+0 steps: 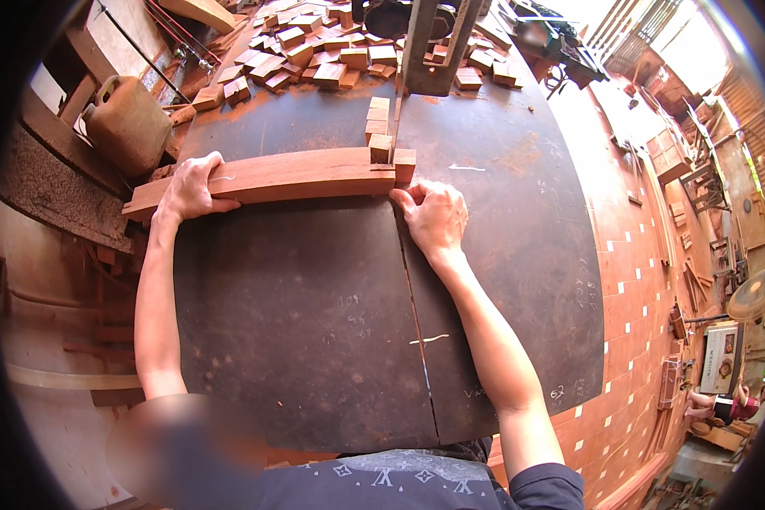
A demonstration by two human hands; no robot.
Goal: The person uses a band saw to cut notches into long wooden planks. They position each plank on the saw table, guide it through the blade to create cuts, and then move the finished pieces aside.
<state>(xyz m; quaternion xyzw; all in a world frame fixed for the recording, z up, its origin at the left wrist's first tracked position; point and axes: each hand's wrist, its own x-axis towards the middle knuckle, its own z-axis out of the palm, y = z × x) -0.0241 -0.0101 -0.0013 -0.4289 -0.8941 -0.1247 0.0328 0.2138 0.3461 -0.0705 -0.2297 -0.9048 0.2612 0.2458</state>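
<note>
Dark shirt is filling the bottom edge. Past it, the left hand is clamping the beam, thumb on the near side. Right hand is curling beside the small block; can't tell if it's pinching anything. I'm guessing this is crosscutting, with the next move calling for steady pressure and fingers clear of the slot. Beam's lying across the table, looking reddish-brown and squared, wearing a chalk squiggle.

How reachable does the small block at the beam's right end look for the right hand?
Likely yes: the right hand is beside the small block with nothing apparent between, though the saw blade stands close.
</note>
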